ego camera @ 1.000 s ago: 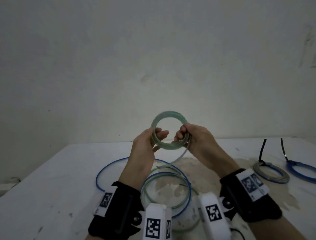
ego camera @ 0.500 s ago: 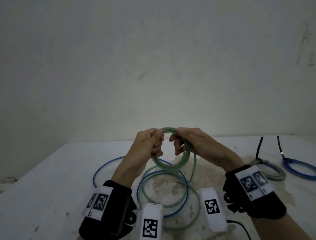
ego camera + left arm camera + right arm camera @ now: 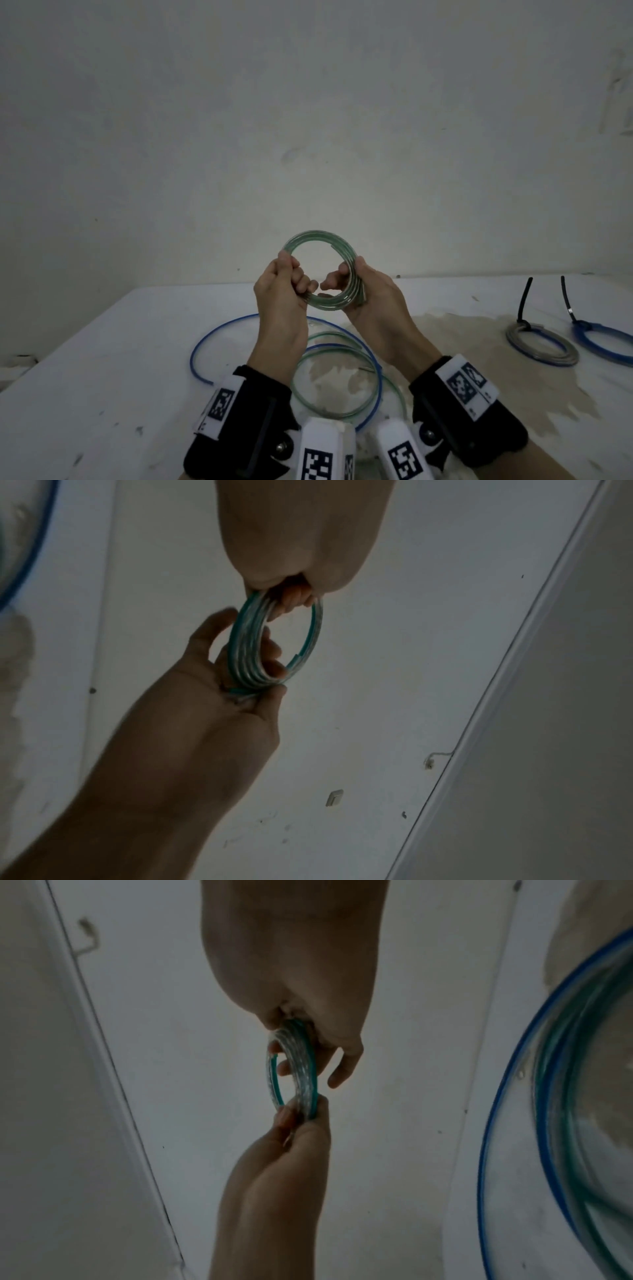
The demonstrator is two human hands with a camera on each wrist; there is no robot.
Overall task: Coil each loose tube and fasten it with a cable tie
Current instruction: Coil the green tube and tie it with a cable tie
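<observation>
A green-tinted clear tube wound into a small coil [image 3: 317, 237] is held upright in the air above the white table [image 3: 130, 349]. My left hand [image 3: 298, 279] grips the coil's left side with curled fingers. My right hand [image 3: 346, 279] grips its right side, thumb on the outside. In the left wrist view the coil [image 3: 246, 653] shows several turns, with a cut end on the outer turn. The right wrist view shows the coil [image 3: 301, 1069] edge-on between both hands. No cable tie is on this coil.
Loose blue and green tubes [image 3: 342, 346] lie in wide loops on the table under my wrists. At the right lie a grey coil [image 3: 543, 347] and a blue coil [image 3: 603, 342], each bound with a black cable tie. A wall stands close behind the table.
The coil has been turned and raised from a low, tilted hold to upright. My hands went from its top to its two sides. The strand trailing from it no longer shows.
</observation>
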